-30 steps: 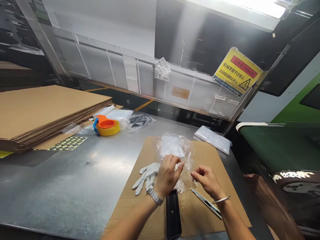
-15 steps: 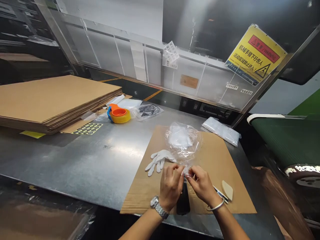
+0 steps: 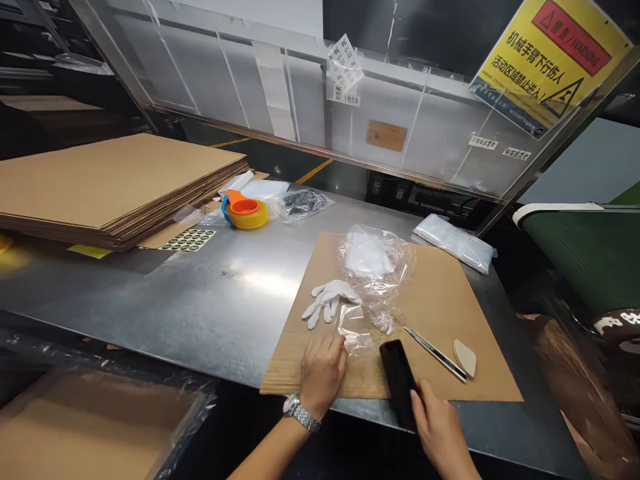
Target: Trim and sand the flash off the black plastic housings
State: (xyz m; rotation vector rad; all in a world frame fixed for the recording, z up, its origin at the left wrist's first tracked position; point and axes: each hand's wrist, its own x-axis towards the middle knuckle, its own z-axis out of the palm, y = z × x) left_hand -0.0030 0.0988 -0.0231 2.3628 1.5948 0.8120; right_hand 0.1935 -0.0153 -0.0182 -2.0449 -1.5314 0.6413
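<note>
My left hand (image 3: 321, 371) rests on a brown cardboard sheet (image 3: 440, 313), its fingers pinching the near edge of a small clear plastic bag (image 3: 356, 328). My right hand (image 3: 440, 430) grips the near end of a flat black oblong object (image 3: 398, 380) that lies on the cardboard's front edge. A white glove (image 3: 330, 300) lies just beyond the small bag. Behind it sits a crumpled clear bag with white contents (image 3: 373, 260). A slim utility knife (image 3: 435, 353) and a beige wedge-shaped piece (image 3: 466, 358) lie to the right of the black object.
The metal table (image 3: 200, 300) holds a stack of cardboard sheets (image 3: 110, 180), an orange and yellow tape dispenser (image 3: 245, 212), a sticker sheet (image 3: 189, 240) and a white packet (image 3: 455, 241). A clear guard panel with a yellow warning sign (image 3: 550, 53) stands behind. A green conveyor (image 3: 590, 253) is at the right.
My hands have parted. The right hand let go of the plastic and took hold of the black object; the left hand keeps the small bag on the cardboard. The camera has tilted down.
</note>
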